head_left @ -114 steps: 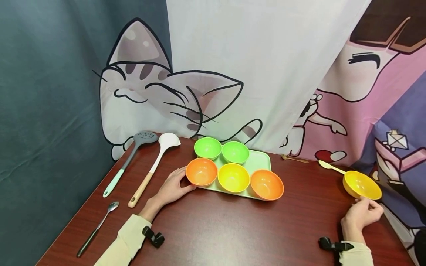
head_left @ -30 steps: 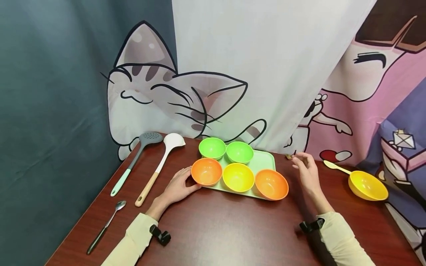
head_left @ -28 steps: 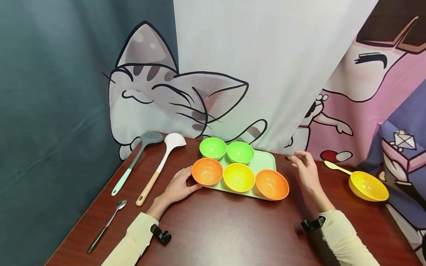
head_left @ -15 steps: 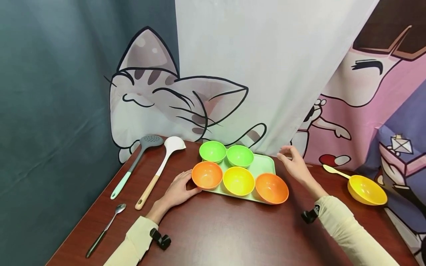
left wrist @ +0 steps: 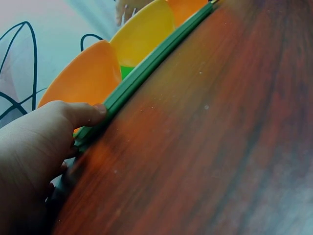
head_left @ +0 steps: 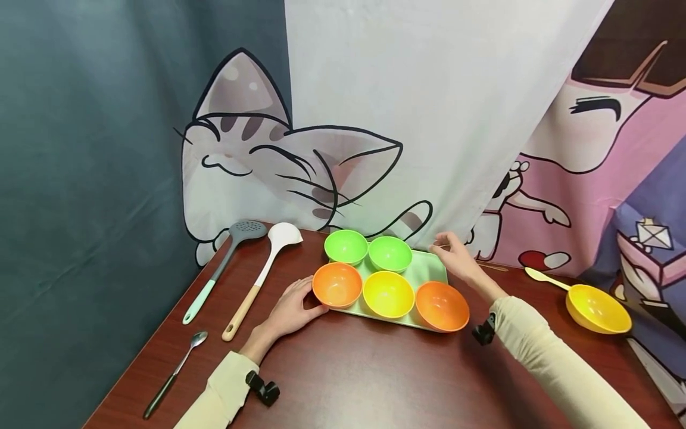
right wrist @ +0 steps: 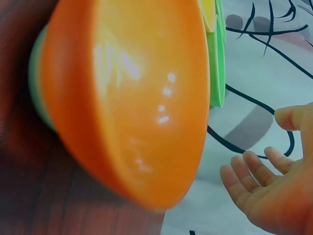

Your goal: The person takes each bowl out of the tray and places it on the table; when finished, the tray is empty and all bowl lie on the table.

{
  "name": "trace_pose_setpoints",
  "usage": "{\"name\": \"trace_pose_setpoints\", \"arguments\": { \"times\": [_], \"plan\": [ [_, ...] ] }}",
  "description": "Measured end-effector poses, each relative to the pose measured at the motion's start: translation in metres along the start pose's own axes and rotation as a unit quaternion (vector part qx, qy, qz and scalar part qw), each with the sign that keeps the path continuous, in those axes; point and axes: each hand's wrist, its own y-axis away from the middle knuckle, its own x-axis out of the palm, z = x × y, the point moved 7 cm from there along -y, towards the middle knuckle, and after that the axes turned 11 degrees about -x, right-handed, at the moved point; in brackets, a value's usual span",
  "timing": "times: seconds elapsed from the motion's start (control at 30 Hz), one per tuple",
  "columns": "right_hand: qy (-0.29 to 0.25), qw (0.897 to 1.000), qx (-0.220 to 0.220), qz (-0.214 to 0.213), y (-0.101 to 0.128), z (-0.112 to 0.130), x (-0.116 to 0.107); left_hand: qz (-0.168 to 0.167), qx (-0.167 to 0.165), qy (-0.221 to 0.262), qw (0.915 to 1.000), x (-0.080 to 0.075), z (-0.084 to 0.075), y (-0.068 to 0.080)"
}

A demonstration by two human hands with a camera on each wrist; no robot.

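A pale green tray (head_left: 427, 271) bears two green bowls (head_left: 390, 253) at the back. Along its front stand an orange bowl (head_left: 337, 285), a yellow bowl (head_left: 388, 294) and a second orange bowl (head_left: 442, 307). My left hand (head_left: 289, 308) grips the tray at its front left corner; in the left wrist view the thumb (left wrist: 90, 113) lies on the tray's edge beside the orange bowl. Raised by the tray's back right corner, my right hand (head_left: 455, 260) has loosely bent fingers with nothing between them in the right wrist view.
On the left lie a grey skimmer (head_left: 234, 253), a white ladle (head_left: 268, 268) with a wooden handle, and a metal spoon (head_left: 177, 372). At right, a yellow bowl (head_left: 597, 308) stands by a pale yellow spoon (head_left: 543, 277). A thin wooden handle (head_left: 494, 267) shows behind the right forearm.
My right hand has left the yellow bowl at far right and come leftward, past the small wooden spoon, to the tray's back right corner. The left hand stays at the tray.
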Motion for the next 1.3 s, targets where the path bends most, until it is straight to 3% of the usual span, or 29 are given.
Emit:
{"name": "trace_pose_setpoints", "arguments": {
  "times": [0.23, 0.63, 0.97, 1.3],
  "plan": [
    [-0.019, 0.999, 0.004, 0.025, -0.016, 0.002, 0.02, 0.007, -0.009, 0.001, 0.9999, -0.001, 0.0, 0.001],
    [-0.026, 0.998, 0.02, 0.054, -0.033, -0.001, 0.044, -0.006, 0.016, -0.01, 0.9998, -0.002, -0.001, -0.004],
    [-0.057, 0.993, 0.074, 0.076, -0.038, -0.013, 0.06, 0.001, -0.004, -0.004, 1.0, -0.001, -0.001, 0.0],
    [-0.078, 0.989, 0.082, 0.093, -0.036, -0.01, 0.079, -0.002, 0.0, -0.003, 1.0, -0.001, -0.001, 0.002]
  ]
}}
